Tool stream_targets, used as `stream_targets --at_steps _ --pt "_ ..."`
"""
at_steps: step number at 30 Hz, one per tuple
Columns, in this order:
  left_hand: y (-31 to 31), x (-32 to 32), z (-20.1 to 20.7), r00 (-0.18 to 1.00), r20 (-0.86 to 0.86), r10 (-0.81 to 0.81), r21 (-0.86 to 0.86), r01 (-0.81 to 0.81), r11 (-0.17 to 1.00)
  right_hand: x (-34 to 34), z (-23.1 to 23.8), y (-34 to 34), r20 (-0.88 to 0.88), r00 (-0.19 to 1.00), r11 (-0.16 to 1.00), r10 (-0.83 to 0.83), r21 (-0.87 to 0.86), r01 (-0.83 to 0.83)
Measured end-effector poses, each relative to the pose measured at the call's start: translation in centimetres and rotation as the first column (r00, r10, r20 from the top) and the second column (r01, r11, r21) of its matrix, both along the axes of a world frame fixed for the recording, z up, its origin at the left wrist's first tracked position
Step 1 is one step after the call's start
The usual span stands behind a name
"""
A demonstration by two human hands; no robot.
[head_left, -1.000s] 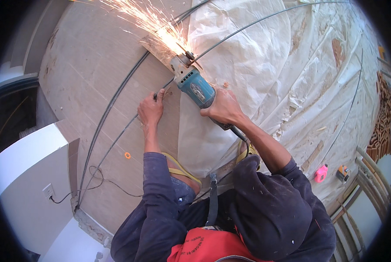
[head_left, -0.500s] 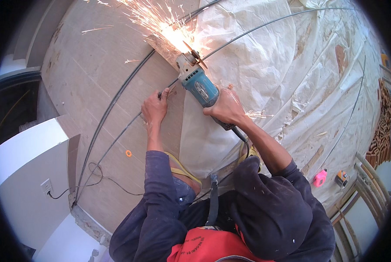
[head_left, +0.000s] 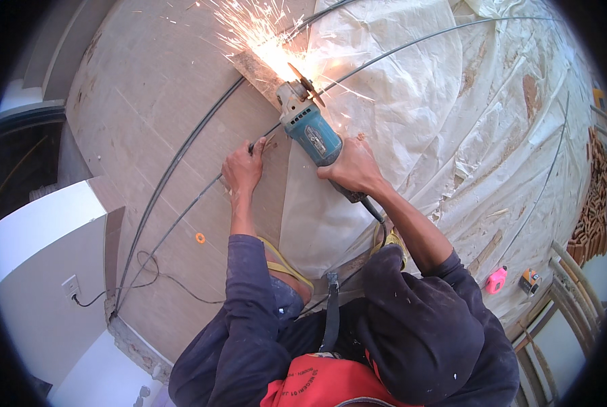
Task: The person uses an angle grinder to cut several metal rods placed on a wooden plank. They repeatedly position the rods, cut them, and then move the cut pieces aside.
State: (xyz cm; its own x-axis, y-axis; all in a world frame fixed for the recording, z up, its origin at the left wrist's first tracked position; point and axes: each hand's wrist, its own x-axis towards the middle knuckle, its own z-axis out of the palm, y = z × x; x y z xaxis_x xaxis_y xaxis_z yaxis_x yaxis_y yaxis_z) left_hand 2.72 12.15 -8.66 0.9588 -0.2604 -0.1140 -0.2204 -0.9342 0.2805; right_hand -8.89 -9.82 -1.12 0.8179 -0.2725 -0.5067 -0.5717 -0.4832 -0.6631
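Note:
My right hand (head_left: 355,166) is wrapped round the rear body of a teal angle grinder (head_left: 315,139). Its cutting disc (head_left: 306,85) meets a long dark metal rod (head_left: 378,60), and bright sparks (head_left: 266,37) spray up and to the left. The exact point of contact is lost in the glare. To the left of the grinder, my left hand (head_left: 242,168) is closed on the same rod, a short way from the disc. A wooden board (head_left: 256,74) lies under the rod by the sparks.
More long rods (head_left: 181,152) curve along the tiled floor at left. White plastic sheeting (head_left: 439,129) covers the right side. A power cord (head_left: 174,279) runs to a wall outlet (head_left: 71,287). At right lie a pink tape measure (head_left: 496,279), a small box (head_left: 530,281) and stacked wooden pieces (head_left: 590,203).
The spray of sparks has shifted slightly right and changed shape, showing more of the board. Both hands and the grinder have barely moved, keeping their grips.

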Motion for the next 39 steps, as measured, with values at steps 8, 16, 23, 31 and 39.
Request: stream_targets --at_steps 8,16,23,31,39 --pt "-0.2 0.1 -0.2 1.000 0.000 0.010 0.011 -0.010 1.000 -0.3 -1.0 0.0 0.055 0.998 0.999 -0.035 0.035 0.033" --pt "-0.3 -0.1 0.2 1.000 -0.020 0.009 0.028 -0.008 1.000 -0.4 -2.0 0.2 0.132 0.991 1.000 -0.026 -0.004 0.027" --pt "-0.7 0.0 1.1 0.996 -0.094 0.000 0.054 0.005 0.999 -0.5 -0.6 -0.1 0.077 0.997 0.999 -0.031 0.026 0.029" --pt "-0.3 -0.2 0.5 1.000 -0.014 0.000 0.012 0.000 1.000 -0.4 -1.1 0.0 0.052 0.998 1.000 -0.020 0.007 0.020" --pt "0.0 -0.1 0.3 1.000 0.005 0.001 0.005 -0.001 1.000 -0.2 1.3 -0.2 0.021 1.000 0.997 -0.015 0.074 0.014"
